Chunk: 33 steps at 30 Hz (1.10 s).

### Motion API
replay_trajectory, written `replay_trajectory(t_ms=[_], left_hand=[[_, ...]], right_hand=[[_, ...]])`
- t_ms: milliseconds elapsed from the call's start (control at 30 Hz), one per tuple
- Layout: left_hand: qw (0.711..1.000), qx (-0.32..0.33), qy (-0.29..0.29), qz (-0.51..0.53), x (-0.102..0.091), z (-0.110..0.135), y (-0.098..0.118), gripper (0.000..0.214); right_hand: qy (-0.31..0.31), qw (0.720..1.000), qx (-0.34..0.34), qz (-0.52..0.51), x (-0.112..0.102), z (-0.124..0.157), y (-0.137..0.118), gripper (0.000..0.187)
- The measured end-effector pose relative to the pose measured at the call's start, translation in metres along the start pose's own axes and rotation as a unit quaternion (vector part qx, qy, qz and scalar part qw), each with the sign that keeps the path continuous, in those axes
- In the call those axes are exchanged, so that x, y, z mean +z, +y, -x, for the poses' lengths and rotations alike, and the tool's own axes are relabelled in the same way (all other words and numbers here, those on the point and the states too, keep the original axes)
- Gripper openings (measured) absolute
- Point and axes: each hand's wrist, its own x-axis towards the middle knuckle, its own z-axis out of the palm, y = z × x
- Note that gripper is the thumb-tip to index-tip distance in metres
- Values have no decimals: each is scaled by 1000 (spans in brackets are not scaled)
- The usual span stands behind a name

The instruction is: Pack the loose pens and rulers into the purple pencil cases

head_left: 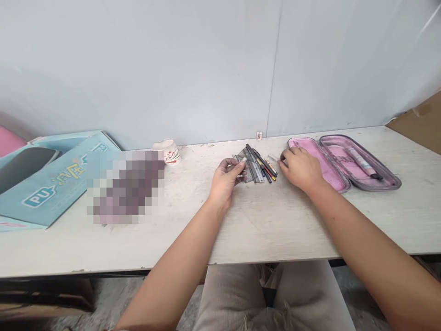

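Note:
My left hand (225, 179) is closed in a pinch, with a small whitish piece (244, 160) between thumb and fingers; its kind is too small to tell. Just right of it lies a pile of pens and pencils (263, 164) on and beside clear rulers (254, 172). On the pile's other side is my right hand (301, 168), fingers bent together at the tabletop. A thin pale item (273, 157) shows at its fingertips, partly hidden. Behind that hand, a pink and grey pencil case (339, 177) lies unzipped and spread flat, with a pale, dark-ended tube (361, 162) in its right half.
A paper cup (168, 151) stands toward the wall, beside a pixelated purplish object (127, 188). Farther left is a light-blue box (69, 184). A small sharpener-like block (259, 135) sits against the wall. Brown cardboard (420, 122) leans at the right. The table's front edge (241, 263) is before my lap.

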Motion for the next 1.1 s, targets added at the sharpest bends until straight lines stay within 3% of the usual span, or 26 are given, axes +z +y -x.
replay_trajectory(t_ms=[333, 433, 533, 633, 767, 1000, 1100], left_hand=[[995, 46, -16, -87, 16, -14, 13, 27], [992, 60, -36, -108, 22, -21, 16, 25], [983, 95, -34, -155, 16, -25, 11, 20], [950, 150, -26, -273, 1, -27, 1, 20], [889, 180, -59, -416, -10, -26, -5, 23], [840, 207, -82, -494, -7, -22, -8, 23], [802, 244, -100, -536, -9, -21, -8, 21]], right_hand=[[-40, 993, -107, -7, -2, 16, -31, 20], [-49, 995, -81, -9, -2, 15, -30, 19], [-55, 997, 1, -62, -7, 11, -24, 17], [-26, 977, 73, -201, -13, 7, -20, 16], [45, 937, 54, -342, -19, 6, -23, 16], [48, 940, -60, -331, -12, 10, -28, 16], [53, 944, -89, -313, -10, 10, -25, 15]])
